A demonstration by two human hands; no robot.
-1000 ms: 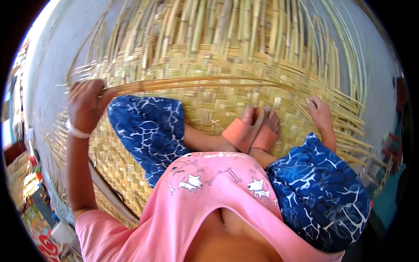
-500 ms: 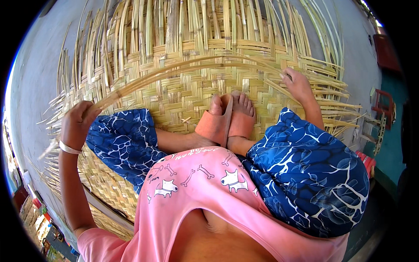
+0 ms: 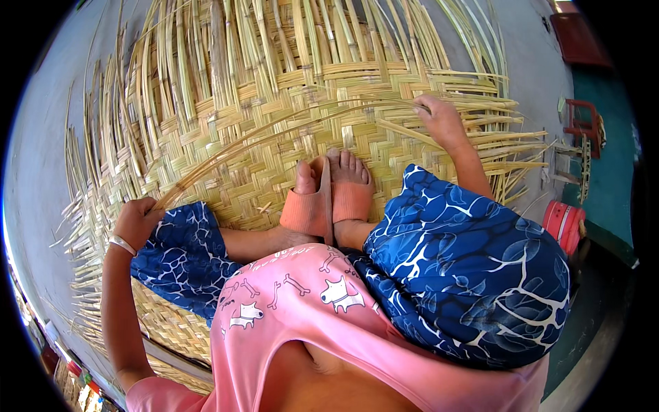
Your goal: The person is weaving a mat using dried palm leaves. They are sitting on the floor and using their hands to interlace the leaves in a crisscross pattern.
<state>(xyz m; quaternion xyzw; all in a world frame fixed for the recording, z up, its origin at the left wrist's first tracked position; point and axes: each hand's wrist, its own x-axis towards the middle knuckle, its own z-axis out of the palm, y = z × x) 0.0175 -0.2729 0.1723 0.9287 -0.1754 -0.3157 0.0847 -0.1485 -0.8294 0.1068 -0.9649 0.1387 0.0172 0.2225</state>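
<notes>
Grey floor (image 3: 42, 158) surrounds a woven mat (image 3: 240, 147), its loose splints fanned along the far edge. Across it, beyond 2 orange sandals (image 3: 305, 211), arcs a bundle of thin strips (image 3: 182, 185), 1 end gripped by the left hand's (image 3: 137, 221) curled fingers, the other pinched between the right hand's (image 3: 443, 122) thumb and fingers.

The pink shirt (image 3: 295, 316) had a wide scooped neck, a short sleeve (image 3: 161, 395), and printed white dogs (image 3: 342, 295) and outlined bones (image 3: 295, 284). Either side of the shirt showed dark-blue legwear (image 3: 473, 281) veined in white; beyond the shirt, orange open-toed sandals (image 3: 305, 213); to its left, a pale wristband (image 3: 123, 244).
</notes>
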